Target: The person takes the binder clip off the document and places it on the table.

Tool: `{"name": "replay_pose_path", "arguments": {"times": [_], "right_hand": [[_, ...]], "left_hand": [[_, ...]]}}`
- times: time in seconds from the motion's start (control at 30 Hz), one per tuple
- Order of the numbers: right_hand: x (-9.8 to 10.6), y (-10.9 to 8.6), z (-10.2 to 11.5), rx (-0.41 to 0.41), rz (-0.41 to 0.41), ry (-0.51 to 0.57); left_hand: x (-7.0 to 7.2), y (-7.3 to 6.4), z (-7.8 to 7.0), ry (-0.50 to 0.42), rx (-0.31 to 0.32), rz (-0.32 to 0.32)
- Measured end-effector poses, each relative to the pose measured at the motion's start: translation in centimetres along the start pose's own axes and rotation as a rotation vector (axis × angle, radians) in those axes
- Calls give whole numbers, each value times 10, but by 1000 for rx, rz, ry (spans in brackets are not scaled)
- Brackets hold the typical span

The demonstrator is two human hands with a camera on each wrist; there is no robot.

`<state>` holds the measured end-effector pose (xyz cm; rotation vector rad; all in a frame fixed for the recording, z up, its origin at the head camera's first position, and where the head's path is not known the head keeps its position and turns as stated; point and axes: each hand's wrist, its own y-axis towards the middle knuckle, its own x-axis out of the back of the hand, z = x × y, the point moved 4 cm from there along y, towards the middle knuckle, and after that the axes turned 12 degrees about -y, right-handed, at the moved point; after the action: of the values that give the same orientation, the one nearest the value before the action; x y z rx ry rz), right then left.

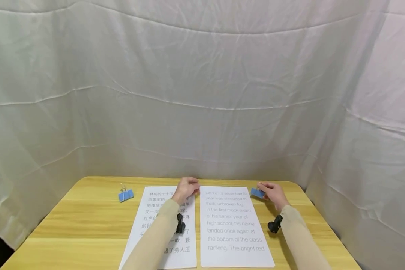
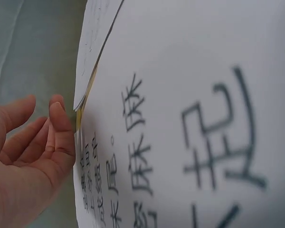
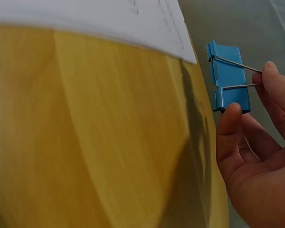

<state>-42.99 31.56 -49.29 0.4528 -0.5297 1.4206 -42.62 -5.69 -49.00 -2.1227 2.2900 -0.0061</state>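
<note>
My right hand [image 1: 273, 193] pinches a blue binder clip [image 1: 257, 193] by its wire handles, beside the top right corner of the English-printed paper stack [image 1: 236, 240]. In the right wrist view the binder clip [image 3: 232, 76] hangs from thumb and fingertips, one finger at its lower edge. My left hand [image 1: 186, 188] is at the top right corner of the Chinese-printed stack [image 1: 148, 240], fingertips reaching toward the gap between the stacks. In the left wrist view, the left hand [image 2: 35, 156] has loosely bent fingers, thumb apart, and nothing is held between them.
Another blue binder clip [image 1: 126, 195] lies on the wooden table [image 1: 74, 225] left of the stacks, a wire handle pointing up. Pale curtains [image 1: 202, 93] hang behind the table and along both sides. Each wrist carries a small black camera [image 1: 275, 224].
</note>
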Motion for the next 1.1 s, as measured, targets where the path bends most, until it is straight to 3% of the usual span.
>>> {"name": "replay_pose_path", "arguments": {"times": [0.33, 1.1], "right_hand": [[16, -5, -12, -17, -27, -62], [20, -4, -24, -50, 6, -52]], "left_hand": [[7, -7, -4, -9, 16, 21], [20, -18, -10, -59, 5, 78]]}}
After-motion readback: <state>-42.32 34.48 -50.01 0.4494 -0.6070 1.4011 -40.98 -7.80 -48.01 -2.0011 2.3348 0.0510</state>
